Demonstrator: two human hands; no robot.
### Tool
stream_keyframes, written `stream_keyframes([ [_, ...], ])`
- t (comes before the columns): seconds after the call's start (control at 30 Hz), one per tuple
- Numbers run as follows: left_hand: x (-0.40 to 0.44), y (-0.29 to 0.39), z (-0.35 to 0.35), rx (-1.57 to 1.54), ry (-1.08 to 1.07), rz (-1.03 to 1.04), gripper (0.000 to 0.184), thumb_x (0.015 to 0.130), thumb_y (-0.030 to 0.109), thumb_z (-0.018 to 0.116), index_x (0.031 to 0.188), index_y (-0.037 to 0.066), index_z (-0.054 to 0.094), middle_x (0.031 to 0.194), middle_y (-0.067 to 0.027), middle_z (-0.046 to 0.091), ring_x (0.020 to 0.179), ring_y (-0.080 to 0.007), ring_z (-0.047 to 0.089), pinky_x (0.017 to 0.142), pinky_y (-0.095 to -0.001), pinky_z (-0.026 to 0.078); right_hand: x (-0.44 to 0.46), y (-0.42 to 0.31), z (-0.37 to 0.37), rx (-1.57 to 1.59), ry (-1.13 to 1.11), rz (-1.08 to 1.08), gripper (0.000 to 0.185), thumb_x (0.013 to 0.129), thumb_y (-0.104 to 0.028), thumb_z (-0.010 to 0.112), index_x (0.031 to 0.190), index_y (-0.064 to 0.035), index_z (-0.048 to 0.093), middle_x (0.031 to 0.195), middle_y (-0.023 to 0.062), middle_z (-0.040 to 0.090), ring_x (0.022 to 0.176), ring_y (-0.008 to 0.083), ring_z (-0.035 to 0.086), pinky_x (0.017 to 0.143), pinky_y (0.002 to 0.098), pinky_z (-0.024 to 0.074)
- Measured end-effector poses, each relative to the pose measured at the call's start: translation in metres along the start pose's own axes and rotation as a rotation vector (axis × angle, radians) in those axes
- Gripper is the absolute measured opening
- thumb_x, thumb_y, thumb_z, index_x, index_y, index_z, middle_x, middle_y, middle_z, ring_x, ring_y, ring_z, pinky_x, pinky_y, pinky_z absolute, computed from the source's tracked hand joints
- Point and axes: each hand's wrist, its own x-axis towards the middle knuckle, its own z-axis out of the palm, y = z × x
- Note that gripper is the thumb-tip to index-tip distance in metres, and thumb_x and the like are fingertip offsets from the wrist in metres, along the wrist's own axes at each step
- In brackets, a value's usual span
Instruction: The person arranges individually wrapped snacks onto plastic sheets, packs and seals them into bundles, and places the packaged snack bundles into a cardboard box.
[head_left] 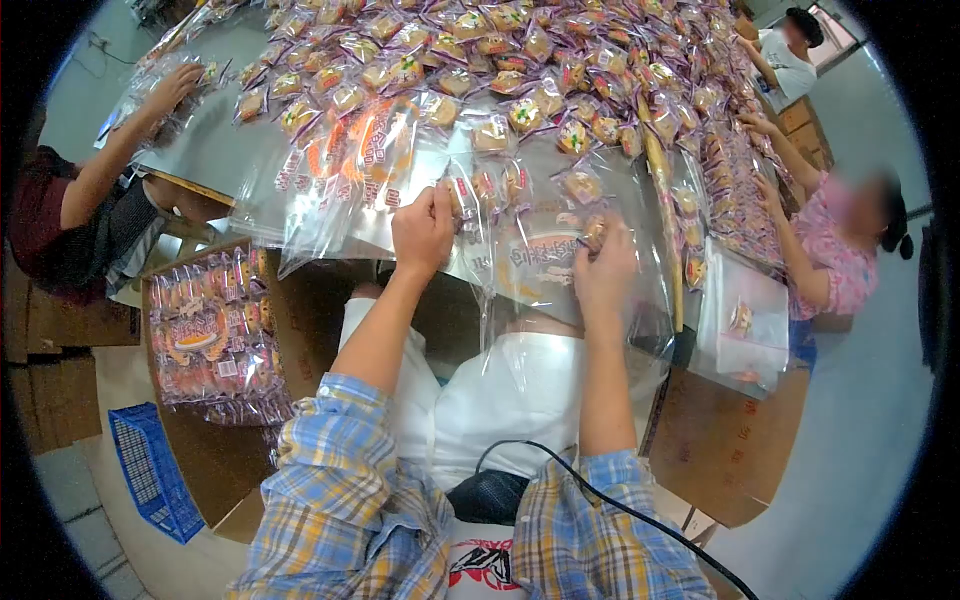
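Note:
A large clear printed plastic bag (540,255) lies across the table edge in front of me and hangs toward my lap. My left hand (425,232) is closed at the bag's left side, pinching its edge. Several small wrapped cakes (578,186) show in or under the clear film; which of the two I cannot tell. My right hand (607,265), slightly blurred, is closed around one wrapped cake (594,233) at the bag's right part. More printed bags (365,150) lie flat just beyond my left hand.
Wrapped cakes (480,45) are heaped across the metal table. At left, a cardboard box (290,330) holds a filled bag (205,330), beside a blue crate (150,470). Another box (720,445) and clear bags (745,315) are at right. Co-workers sit on both sides.

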Motion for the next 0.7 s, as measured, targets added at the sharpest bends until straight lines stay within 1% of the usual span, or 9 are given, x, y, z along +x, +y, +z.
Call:
stream_keyframes([
  [0.1, 0.002, -0.001, 0.001, -0.006, 0.007, 0.024, 0.044, 0.107, 0.030, 0.054, 0.074, 0.001, 0.060, 0.061, -0.0209, 0.059, 0.055, -0.0405, 0.061, 0.054, -0.0473, 0.045, -0.008, -0.018, -0.013, 0.079, 0.037, -0.351, 0.046, 0.074, -0.001, 0.066, 0.120, -0.0038, 0.071, 0.147, 0.0201, 0.052, 0.136, 0.0412, 0.049, 0.115, 0.0491, 0.0412],
  [0.13, 0.001, -0.002, 0.002, -0.009, 0.011, 0.037, 0.044, 0.107, 0.030, 0.054, 0.074, 0.001, 0.060, 0.061, -0.0207, 0.059, 0.055, -0.0404, 0.061, 0.054, -0.0472, 0.045, -0.008, -0.024, -0.013, 0.168, 0.094, -0.406, 0.035, 0.073, 0.002, 0.062, 0.105, -0.0046, 0.077, 0.139, 0.0190, 0.059, 0.127, 0.0377, 0.058, 0.109, 0.0458, 0.0462],
  [0.23, 0.001, -0.006, 0.002, 0.014, -0.012, 0.026, 0.045, 0.107, 0.030, 0.054, 0.074, 0.001, 0.060, 0.061, -0.0202, 0.060, 0.055, -0.0403, 0.062, 0.054, -0.0467, 0.045, -0.001, -0.013, 0.002, 0.562, -0.168, -0.154, 0.033, 0.073, 0.003, 0.061, 0.103, -0.0021, 0.076, 0.126, 0.0177, 0.066, 0.119, 0.0327, 0.064, 0.106, 0.0409, 0.0483],
  [0.27, 0.003, -0.005, 0.002, 0.014, -0.011, 0.023, 0.045, 0.107, 0.030, 0.054, 0.074, 0.001, 0.060, 0.061, -0.0202, 0.060, 0.055, -0.0404, 0.062, 0.053, -0.0468, 0.045, 0.003, 0.001, 0.016, 0.707, -0.127, -0.238, 0.035, 0.075, 0.004, 0.059, 0.107, -0.0005, 0.073, 0.116, 0.0144, 0.069, 0.111, 0.0259, 0.067, 0.104, 0.0372, 0.0493],
  [0.37, 0.000, -0.003, 0.003, 0.015, -0.006, 0.014, 0.045, 0.107, 0.031, 0.054, 0.074, 0.001, 0.060, 0.061, -0.0202, 0.059, 0.055, -0.0407, 0.061, 0.053, -0.0468, 0.045, 0.008, -0.003, 0.021, 0.824, -0.076, -0.028, 0.026, 0.086, -0.002, 0.065, 0.112, 0.0006, 0.069, 0.117, 0.0108, 0.068, 0.110, 0.0229, 0.065, 0.102, 0.0363, 0.0497],
  [0.43, 0.001, -0.003, 0.002, 0.024, 0.000, 0.034, 0.045, 0.107, 0.031, 0.054, 0.074, 0.001, 0.059, 0.061, -0.0203, 0.059, 0.055, -0.0406, 0.061, 0.053, -0.0466, 0.045, 0.015, -0.003, 0.040, 0.906, 0.144, 0.110, 0.028, 0.092, -0.011, 0.070, 0.117, -0.0004, 0.066, 0.119, 0.0101, 0.066, 0.108, 0.0223, 0.064, 0.100, 0.0357, 0.0499],
  [0.57, 0.001, -0.003, 0.002, 0.002, -0.002, 0.037, 0.046, 0.108, 0.032, 0.054, 0.075, 0.000, 0.059, 0.059, -0.0200, 0.057, 0.053, -0.0357, 0.058, 0.053, -0.0446, 0.044, 0.023, -0.010, 0.047, 0.688, 0.345, 0.238, 0.045, 0.095, -0.027, 0.078, 0.129, -0.0024, 0.060, 0.128, 0.0118, 0.061, 0.109, 0.0236, 0.063, 0.098, 0.0364, 0.0508],
  [0.67, 0.001, -0.005, 0.004, -0.028, 0.014, 0.045, 0.048, 0.108, 0.032, 0.056, 0.075, -0.003, 0.058, 0.058, -0.0190, 0.053, 0.048, -0.0265, 0.051, 0.051, -0.0407, 0.040, 0.027, -0.024, 0.043, 0.804, 0.040, 0.281, 0.062, 0.092, -0.028, 0.081, 0.142, -0.0054, 0.052, 0.135, 0.0126, 0.057, 0.116, 0.0236, 0.059, 0.097, 0.0375, 0.0511],
  [0.7, 0.000, -0.006, 0.005, -0.030, 0.012, 0.039, 0.047, 0.108, 0.033, 0.056, 0.076, -0.003, 0.059, 0.057, -0.0182, 0.054, 0.048, -0.0259, 0.051, 0.052, -0.0404, 0.041, 0.025, -0.029, 0.043, 0.736, 0.020, 0.290, 0.072, 0.088, -0.037, 0.084, 0.145, -0.0071, 0.051, 0.140, 0.0129, 0.055, 0.123, 0.0247, 0.056, 0.101, 0.0367, 0.0492],
])
